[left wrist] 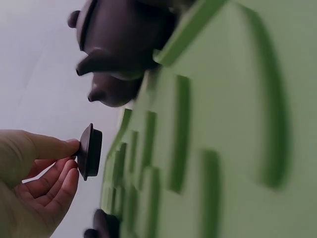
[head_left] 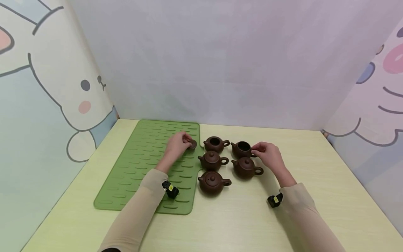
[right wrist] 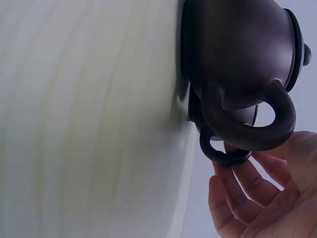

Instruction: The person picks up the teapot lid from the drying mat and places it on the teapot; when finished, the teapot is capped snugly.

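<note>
My left hand (head_left: 178,145) pinches a small dark brown teapot lid (head_left: 192,144) by its knob, above the green mat. In the left wrist view the lid (left wrist: 90,151) stands edge-on, apart from the mat. At the back right, the fingers of my right hand (head_left: 268,154) grip the handle of a lidless brown teapot (head_left: 238,151). In the right wrist view a lidded teapot (right wrist: 242,44) partly covers that pot and its handle (right wrist: 225,157). Another lidless teapot (head_left: 211,146) stands between the two hands, its dark opening upward.
Lidded teapots stand in front: one mid-left (head_left: 211,161), one front-left (head_left: 210,186), one on the right (head_left: 244,171). The ridged green mat (head_left: 126,175) covers the table's left part. A dark object (left wrist: 106,225), partly cut off, shows low in the left wrist view. Walls enclose the pale table (head_left: 239,224).
</note>
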{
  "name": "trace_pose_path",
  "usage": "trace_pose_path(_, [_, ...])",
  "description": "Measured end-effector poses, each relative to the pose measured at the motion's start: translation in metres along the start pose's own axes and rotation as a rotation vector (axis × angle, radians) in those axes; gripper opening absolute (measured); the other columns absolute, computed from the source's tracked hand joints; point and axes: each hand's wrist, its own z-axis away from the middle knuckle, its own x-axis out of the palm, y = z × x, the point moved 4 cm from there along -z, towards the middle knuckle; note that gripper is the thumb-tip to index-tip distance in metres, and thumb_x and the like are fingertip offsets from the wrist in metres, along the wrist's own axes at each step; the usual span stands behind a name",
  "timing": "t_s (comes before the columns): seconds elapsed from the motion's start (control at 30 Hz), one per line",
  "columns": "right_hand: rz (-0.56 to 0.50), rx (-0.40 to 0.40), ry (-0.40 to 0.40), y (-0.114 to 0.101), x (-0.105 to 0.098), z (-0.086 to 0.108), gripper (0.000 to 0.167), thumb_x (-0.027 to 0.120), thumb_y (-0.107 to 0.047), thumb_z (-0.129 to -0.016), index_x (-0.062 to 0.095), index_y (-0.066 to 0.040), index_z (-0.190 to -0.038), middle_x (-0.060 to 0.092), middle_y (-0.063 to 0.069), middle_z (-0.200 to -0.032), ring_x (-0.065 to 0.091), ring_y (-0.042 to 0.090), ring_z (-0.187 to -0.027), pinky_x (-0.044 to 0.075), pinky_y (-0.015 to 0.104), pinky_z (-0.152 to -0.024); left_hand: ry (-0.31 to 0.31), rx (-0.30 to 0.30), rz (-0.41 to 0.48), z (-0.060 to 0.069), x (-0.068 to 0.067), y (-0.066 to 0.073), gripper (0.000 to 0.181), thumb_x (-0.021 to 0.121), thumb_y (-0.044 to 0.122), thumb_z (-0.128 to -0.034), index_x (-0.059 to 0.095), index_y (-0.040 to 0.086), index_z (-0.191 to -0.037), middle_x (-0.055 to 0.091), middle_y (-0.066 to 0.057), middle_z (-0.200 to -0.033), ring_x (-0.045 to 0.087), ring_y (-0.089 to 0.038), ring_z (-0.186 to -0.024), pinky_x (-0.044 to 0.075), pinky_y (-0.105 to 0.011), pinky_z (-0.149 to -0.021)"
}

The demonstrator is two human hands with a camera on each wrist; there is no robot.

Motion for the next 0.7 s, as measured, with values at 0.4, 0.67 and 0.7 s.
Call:
trace_pose_path(0.4, [0.008, 0.021, -0.007, 0.002, 0.0, -0.001, 0.016, 0.069, -0.017, -0.094, 0.075, -0.007, -0.106, 0.077, 0.014, -0.1, 0.07, 0.028, -0.093, 0.051, 0.039, -0.08, -0.001, 0.084, 0.031, -0.007, -0.002, 0.042, 0.013, 0.069, 0.011, -0.0935, 0.068, 0.01, -0.107, 0.07, -0.008, -0.105, 0.066, -0.022, -0.097, 0.056, -0.034, -0.08])
trace_pose_path(0.67, [0.007, 0.016, -0.001, 0.001, -0.001, -0.001, 0.017, 0.069, -0.017, -0.094, 0.075, -0.006, -0.106, 0.076, 0.014, -0.099, 0.07, 0.028, -0.092, 0.051, 0.037, -0.078, -0.025, 0.129, 0.092, -0.009, 0.002, 0.07, 0.013, 0.068, 0.011, -0.0939, 0.067, 0.011, -0.107, 0.07, -0.006, -0.108, 0.066, -0.022, -0.099, 0.057, -0.034, -0.081])
trace_pose_path(0.7, [0.008, 0.019, -0.001, 0.002, -0.001, -0.001, 0.017, 0.069, -0.017, -0.094, 0.075, -0.006, -0.106, 0.076, 0.014, -0.099, 0.07, 0.028, -0.092, 0.051, 0.037, -0.079, -0.029, 0.134, 0.105, -0.009, 0.003, 0.074, 0.013, 0.068, 0.011, -0.0939, 0.067, 0.01, -0.107, 0.069, -0.007, -0.108, 0.066, -0.022, -0.1, 0.057, -0.034, -0.081])
